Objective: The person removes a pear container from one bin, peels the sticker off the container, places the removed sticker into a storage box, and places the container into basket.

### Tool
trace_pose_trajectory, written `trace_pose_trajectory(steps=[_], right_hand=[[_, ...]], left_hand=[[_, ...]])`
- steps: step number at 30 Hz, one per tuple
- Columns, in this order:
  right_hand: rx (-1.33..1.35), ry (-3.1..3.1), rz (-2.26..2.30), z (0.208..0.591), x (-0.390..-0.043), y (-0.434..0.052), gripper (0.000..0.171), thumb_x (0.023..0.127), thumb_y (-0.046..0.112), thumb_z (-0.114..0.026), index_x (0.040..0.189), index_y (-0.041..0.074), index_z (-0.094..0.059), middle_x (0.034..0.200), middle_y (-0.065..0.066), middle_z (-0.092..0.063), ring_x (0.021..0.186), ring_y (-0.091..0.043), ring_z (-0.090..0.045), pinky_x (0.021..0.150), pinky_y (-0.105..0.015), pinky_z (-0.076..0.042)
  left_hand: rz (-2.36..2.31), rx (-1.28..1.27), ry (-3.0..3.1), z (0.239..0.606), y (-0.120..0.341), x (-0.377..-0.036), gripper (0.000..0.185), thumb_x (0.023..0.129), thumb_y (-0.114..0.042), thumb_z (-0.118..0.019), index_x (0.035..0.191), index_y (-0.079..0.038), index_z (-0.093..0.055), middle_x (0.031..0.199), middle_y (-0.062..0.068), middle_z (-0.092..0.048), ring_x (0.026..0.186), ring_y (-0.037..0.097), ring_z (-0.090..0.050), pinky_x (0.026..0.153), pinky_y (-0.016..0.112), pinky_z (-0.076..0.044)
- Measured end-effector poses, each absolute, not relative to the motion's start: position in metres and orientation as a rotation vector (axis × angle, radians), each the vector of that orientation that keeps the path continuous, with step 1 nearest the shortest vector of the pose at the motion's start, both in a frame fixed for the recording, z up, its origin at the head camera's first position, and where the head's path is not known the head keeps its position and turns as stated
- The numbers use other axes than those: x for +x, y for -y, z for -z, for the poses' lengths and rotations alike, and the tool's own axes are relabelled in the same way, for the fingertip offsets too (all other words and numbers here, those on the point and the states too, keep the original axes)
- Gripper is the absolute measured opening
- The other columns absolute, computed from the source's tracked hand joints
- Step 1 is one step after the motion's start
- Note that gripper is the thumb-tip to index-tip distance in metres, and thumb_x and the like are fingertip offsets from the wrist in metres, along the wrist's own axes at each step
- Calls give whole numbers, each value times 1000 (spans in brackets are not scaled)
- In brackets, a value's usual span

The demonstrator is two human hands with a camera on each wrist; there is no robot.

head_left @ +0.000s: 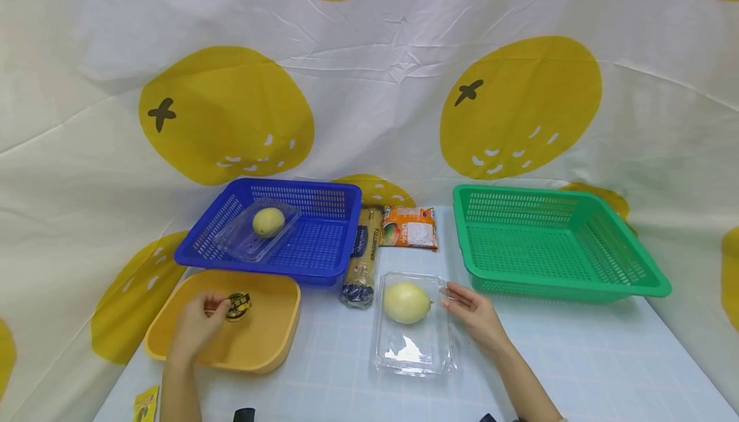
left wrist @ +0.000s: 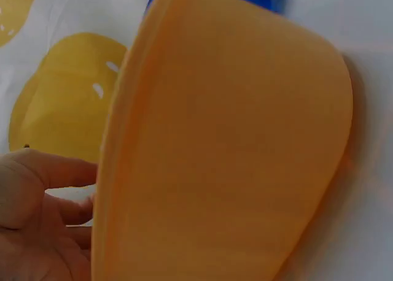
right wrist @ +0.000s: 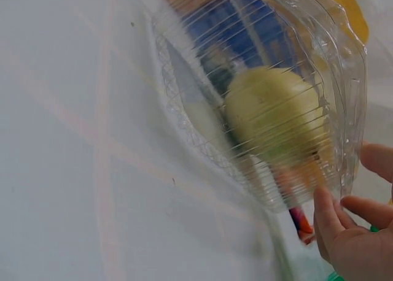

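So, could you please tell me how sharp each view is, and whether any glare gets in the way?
Head view: evenly lit and sharp, edges bowed by the wide lens, white glare on the clear clamshell box. Left wrist view: the yellow tub fills the frame, soft and close. Right wrist view: blurred; the pale round fruit is smeared behind ribbed plastic.

small dark-and-yellow packet (head_left: 238, 306) | over yellow tray (head_left: 271, 351) || clear clamshell (head_left: 412, 351) | on table, pale round fruit (head_left: 407, 303) inside

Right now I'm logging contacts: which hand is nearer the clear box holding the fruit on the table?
Right. The right hand touches the clear box at its right edge; the left hand is far left, over the yellow tub.
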State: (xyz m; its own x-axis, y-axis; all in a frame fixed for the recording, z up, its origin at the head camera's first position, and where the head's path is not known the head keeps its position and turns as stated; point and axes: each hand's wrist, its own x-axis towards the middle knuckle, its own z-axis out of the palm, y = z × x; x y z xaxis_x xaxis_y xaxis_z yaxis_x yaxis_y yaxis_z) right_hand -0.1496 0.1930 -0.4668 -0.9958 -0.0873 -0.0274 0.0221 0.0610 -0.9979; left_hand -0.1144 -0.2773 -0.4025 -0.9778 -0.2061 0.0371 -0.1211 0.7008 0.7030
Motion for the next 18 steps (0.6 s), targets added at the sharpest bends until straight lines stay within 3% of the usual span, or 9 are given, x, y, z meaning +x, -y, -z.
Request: trace_pose_trajectory(steps=[4,10,18], right_hand=[[-66,-2225,2102,466,-150,-193,52,87,0,-62,132,-15,-41,130,-31,-48,100,-1,-59,87,-16,-47],[-70,-2226,2096,467,-149,-192,52,87,0,-63,132,-15,-41,130,-32,-49,100,-1,-59,87,-17,-47],[-85,-2255,2094,467,-149,-192,52,87,2,-63,131,-15,-42,128,-32,-49,99,0,-59,86,-16,-47]], left_hand=[[1193,236,2931,413,292,-118,28,93,-12,-56,104,13,-51,92,19,-60,80,21,-56,62,23,-47],[1211,210,3054,430,298,-121,25,90,-15,-59,96,9,-53,84,9,-58,71,15,-51,58,25,-45],[1363,207,3087,440,295,-126,24,85,-11,-64,91,5,-48,75,7,-53,57,15,-46,50,25,-40]])
